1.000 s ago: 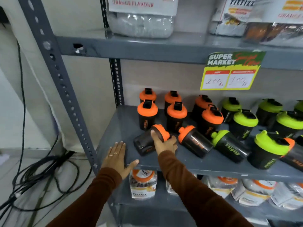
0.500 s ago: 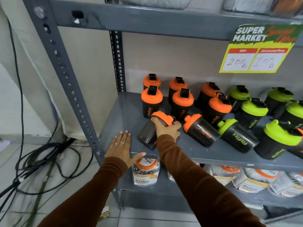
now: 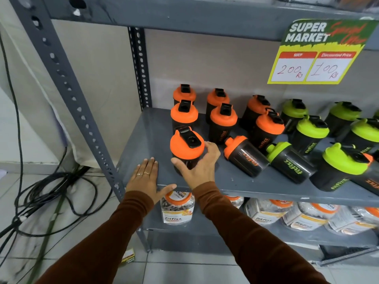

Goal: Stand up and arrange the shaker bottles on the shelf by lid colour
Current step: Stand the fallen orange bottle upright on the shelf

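Grey shelf [image 3: 143, 138] is roughly half sorted — right hand [image 3: 200, 169] grips an upright orange-lidded shaker [image 3: 186, 150], left hand [image 3: 146, 177] rests flat and empty, while one orange-lidded bottle [image 3: 246, 155] and a green-lidded bottle [image 3: 290, 160] lie toppled.

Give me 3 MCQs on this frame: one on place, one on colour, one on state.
1. Where does the left hand rest?
A. flat on the front of the shelf
B. on a green lid
C. on the price card

2. What colour is the lid of the bottle in the right hand?
A. green
B. orange
C. black

3. How does the held bottle stand?
A. on its side
B. upside down
C. upright

Answers: A, the palm lies on the grey board at its front edge; B, the held lid is orange with a black cap; C, the lid faces up, base towards the shelf.
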The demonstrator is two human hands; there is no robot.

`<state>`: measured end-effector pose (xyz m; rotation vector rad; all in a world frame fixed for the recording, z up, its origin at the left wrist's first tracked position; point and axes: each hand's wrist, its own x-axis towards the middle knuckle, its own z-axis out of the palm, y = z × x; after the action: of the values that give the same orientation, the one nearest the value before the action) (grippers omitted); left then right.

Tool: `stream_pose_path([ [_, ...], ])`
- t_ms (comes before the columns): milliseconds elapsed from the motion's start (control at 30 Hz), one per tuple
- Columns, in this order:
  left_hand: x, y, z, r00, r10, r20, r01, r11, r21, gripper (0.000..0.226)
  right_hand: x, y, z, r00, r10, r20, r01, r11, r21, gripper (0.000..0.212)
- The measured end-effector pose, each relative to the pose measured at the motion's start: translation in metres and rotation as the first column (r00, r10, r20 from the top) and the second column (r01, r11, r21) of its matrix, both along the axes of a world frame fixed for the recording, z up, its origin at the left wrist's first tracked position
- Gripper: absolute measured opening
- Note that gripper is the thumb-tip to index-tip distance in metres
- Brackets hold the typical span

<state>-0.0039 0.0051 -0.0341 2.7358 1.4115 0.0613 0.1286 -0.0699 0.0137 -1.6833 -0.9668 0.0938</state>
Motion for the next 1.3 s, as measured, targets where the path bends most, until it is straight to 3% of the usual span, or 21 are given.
stream_pose_path([
  [100, 0.001, -0.001, 0.002, 1.000, -0.009, -0.018, 0.008, 1.000, -0.006, 0.129, 0.026, -0.012, -0.005, 0.980, -0.179, 0.089, 0.175, 0.983, 0.053, 0.068],
  [167, 0.001, -0.001, 0.003, 1.000, -0.006, -0.011, 0.006, 1.000, -0.016, 0.115, 0.054, -0.012, -0.006, 0.895, -0.358, 0.266, 0.375, 0.927, -0.013, 0.057],
  [300, 0.001, -0.002, 0.003, 1.000, -0.008, -0.005, 0.008, 0.999, -0.031, 0.099, 0.094, -0.011, -0.006, 0.806, -0.313, 0.503, 0.546, 0.719, -0.429, 0.081],
  [400, 0.003, -0.003, 0.005, 1.000, -0.005, 0.005, 0.005, 0.999, -0.039, 0.096, 0.103, -0.013, -0.014, 0.653, -0.300, 0.695, 0.709, 0.565, -0.422, 0.072],
  [500, 0.002, -0.003, 0.005, 1.000, -0.004, 0.008, 0.004, 1.000, -0.026, 0.098, 0.100, -0.016, -0.018, 0.597, -0.312, 0.739, 0.718, 0.619, -0.318, 0.067],
  [567, 0.002, -0.003, 0.005, 1.000, -0.003, 0.010, 0.003, 1.000, -0.018, 0.102, 0.093, -0.019, -0.020, 0.659, -0.315, 0.683, 0.649, 0.697, -0.305, 0.073],
  [633, 0.002, -0.002, 0.004, 1.000, -0.002, 0.011, 0.003, 1.000, -0.014, 0.106, 0.085, -0.019, -0.015, 0.781, -0.328, 0.531, 0.520, 0.813, -0.262, 0.087],
  [733, 0.002, -0.002, 0.001, 1.000, -0.005, 0.009, 0.005, 1.000, 0.008, 0.122, 0.074, -0.018, -0.004, 0.939, -0.311, 0.149, 0.332, 0.932, -0.147, 0.094],
  [800, 0.001, -0.002, -0.001, 1.000, -0.011, 0.012, 0.010, 1.000, 0.024, 0.132, 0.069, -0.019, -0.004, 0.959, -0.284, -0.005, 0.283, 0.955, -0.089, 0.097],
  [1000, 0.000, -0.002, -0.002, 0.999, -0.014, 0.046, 0.013, 1.000, 0.027, 0.129, 0.066, -0.028, -0.014, 0.960, -0.236, -0.152, 0.225, 0.971, -0.083, 0.100],
  [1167, -0.005, -0.022, -0.015, 0.988, -0.077, 0.137, 0.067, 0.995, 0.074, 0.086, 0.083, -0.051, -0.023, 0.996, -0.083, -0.034, 0.075, 0.980, -0.186, 0.101],
  [1233, 0.001, -0.040, -0.020, 0.976, -0.163, 0.146, 0.155, 0.986, 0.061, 0.079, 0.104, -0.064, -0.018, 0.986, -0.101, 0.133, 0.130, 0.963, -0.236, 0.095],
  [1300, 0.017, -0.055, -0.028, 0.944, -0.289, 0.160, 0.274, 0.955, 0.109, 0.074, 0.135, -0.069, -0.015, 0.901, -0.189, 0.391, 0.308, 0.913, -0.267, 0.090],
])
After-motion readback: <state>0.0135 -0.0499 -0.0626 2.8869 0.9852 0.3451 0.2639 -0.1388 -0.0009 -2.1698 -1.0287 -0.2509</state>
